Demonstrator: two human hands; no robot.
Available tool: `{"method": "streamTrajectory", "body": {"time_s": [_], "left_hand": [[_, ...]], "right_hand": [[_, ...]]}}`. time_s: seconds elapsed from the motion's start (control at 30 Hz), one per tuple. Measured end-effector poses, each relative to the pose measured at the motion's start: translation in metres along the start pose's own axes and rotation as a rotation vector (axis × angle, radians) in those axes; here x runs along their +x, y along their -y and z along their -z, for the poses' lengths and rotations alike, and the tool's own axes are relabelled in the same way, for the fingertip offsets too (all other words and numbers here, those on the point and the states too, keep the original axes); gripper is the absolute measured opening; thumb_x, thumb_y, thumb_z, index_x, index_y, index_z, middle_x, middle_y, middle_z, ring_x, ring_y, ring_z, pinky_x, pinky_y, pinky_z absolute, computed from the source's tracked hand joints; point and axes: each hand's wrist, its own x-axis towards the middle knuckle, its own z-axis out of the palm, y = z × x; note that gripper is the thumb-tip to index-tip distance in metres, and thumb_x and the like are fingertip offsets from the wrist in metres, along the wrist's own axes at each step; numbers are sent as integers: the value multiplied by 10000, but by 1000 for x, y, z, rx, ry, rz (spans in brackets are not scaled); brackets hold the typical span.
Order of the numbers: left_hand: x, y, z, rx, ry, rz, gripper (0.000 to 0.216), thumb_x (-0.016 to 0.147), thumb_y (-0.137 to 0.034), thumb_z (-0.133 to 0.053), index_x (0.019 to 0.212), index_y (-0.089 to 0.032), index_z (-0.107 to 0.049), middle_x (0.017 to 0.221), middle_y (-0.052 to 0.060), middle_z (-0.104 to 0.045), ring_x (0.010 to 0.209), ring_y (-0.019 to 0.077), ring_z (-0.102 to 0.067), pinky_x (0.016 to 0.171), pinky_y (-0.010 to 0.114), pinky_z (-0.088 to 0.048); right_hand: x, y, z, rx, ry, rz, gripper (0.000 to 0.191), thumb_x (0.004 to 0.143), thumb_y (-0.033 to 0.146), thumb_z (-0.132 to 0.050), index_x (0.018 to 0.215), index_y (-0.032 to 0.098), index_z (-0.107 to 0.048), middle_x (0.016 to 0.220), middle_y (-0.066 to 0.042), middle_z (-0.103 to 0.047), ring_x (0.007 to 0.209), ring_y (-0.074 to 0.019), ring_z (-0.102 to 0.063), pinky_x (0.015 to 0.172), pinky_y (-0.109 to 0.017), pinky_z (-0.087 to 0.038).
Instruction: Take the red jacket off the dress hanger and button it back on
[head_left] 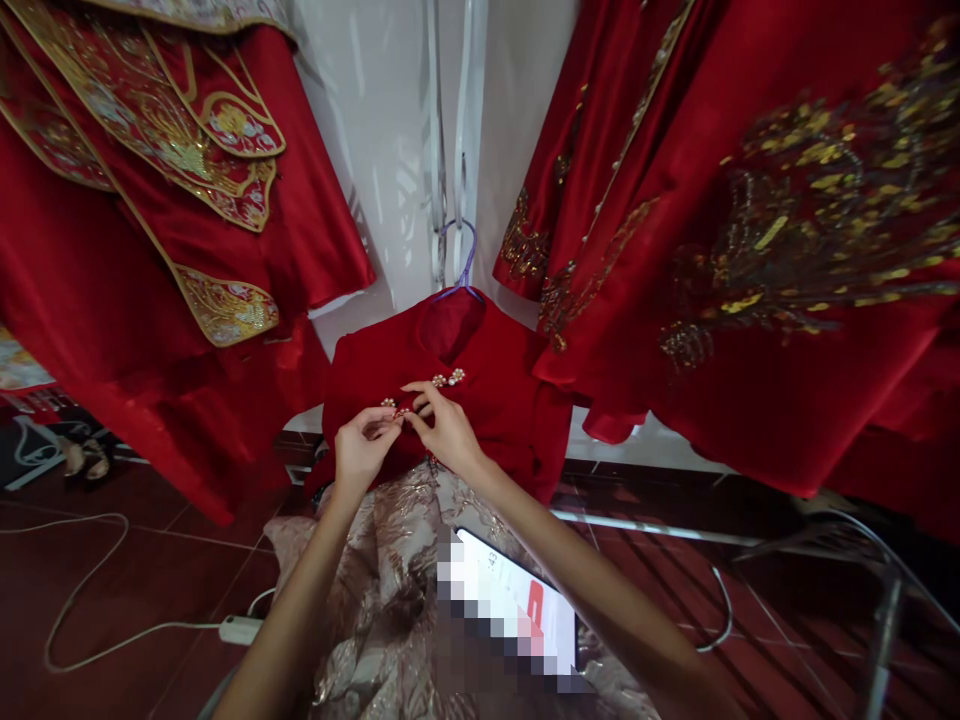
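Note:
A red high-collared jacket (510,355) hangs in front of me from a purple hanger (466,262). Pearl flower buttons (457,377) decorate its upper front, with another pearl flower (388,402) just above my left hand. My left hand (361,447) pinches a small pearl-beaded button (402,413) at the chest opening between thumb and fingers. From the other side, the thumb and fingertips of my right hand (448,428) close on the same spot. The fingers partly hide the button, so its fastening is hard to make out.
Embroidered red garments (247,110) hang at left, and sequinned red ones (795,200) at right. A lit phone (517,600) lies on shiny patterned fabric (360,610) below my hands. A white cable (82,600) runs across the tiled floor; a metal rack leg (885,620) stands at right.

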Motion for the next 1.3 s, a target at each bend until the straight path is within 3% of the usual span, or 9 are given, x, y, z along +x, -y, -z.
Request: {"method": "streamTrajectory", "body": {"time_s": [0.17,0.37,0.57,0.73,0.87,1.03,1.13,1.23,1.3], "left_hand": [[2,-1,5,18,24,52,304,660,-310,-659,896,-118,-678,858,88,-712,770,191,-674,767,333,-543],[10,8,23,30,209,2,310,682,-383,-664,884,-147,-670,896,74,-705,812,195,-666,787,329,-532],[5,23,33,228,344,-63,207,779,-355,-564,886,-178,-567,818,37,-657,693,145,-637,680,291,-523],[-8,20,30,564,525,-256,194,814,-300,-499,969,-207,-569,981,63,-604,768,154,-615,720,287,-497],[-27,19,30,823,455,-163,471,820,-300,-486,1279,-220,-415,1186,138,-507,965,238,-597,784,341,-475],[-34,24,32,957,527,90,849,767,-430,-550,1413,-97,-111,1239,251,-434,1131,357,-499,873,439,-419],[-30,35,30,860,427,-26,843,774,-433,-540,1400,-79,-100,1242,240,-409,1192,356,-434,927,471,-387],[-27,50,25,754,268,-225,803,766,-426,-556,1360,-66,-151,1264,230,-357,1248,347,-350,984,492,-345],[-27,58,22,697,223,-277,784,765,-421,-565,1339,-73,-160,1280,224,-338,1249,328,-349,987,480,-354]], "right_hand": [[0,3,-2,-103,-25,-2,352,821,192,-503,1163,268,-476,878,2,-604,716,-129,-591,690,-253,-470],[-2,2,2,-59,-4,-41,302,830,210,-503,1129,249,-493,884,-13,-638,786,-150,-629,707,-278,-496],[-40,2,43,251,215,-192,251,869,332,-447,1030,201,-588,997,-64,-663,838,-168,-660,593,-268,-546],[-74,-1,76,166,323,-292,298,861,381,-461,997,205,-659,988,-54,-683,843,-182,-662,605,-275,-542],[-83,-9,73,56,338,-256,288,852,350,-485,1043,221,-657,948,-50,-699,801,-194,-663,685,-316,-526],[-89,-32,50,0,310,-284,527,835,368,-517,1321,187,-425,1238,-132,-553,895,-199,-632,784,-342,-499],[-93,-47,39,13,321,-303,642,850,386,-494,1397,145,-261,1317,-186,-453,883,-177,-616,800,-346,-485],[-94,-55,34,46,295,-282,600,846,376,-503,1368,163,-297,1220,-150,-520,959,-181,-570,791,-327,-474],[-94,-57,33,100,337,-274,528,851,372,-500,1320,176,-360,1048,-99,-599,872,-157,-580,747,-299,-471]]}}
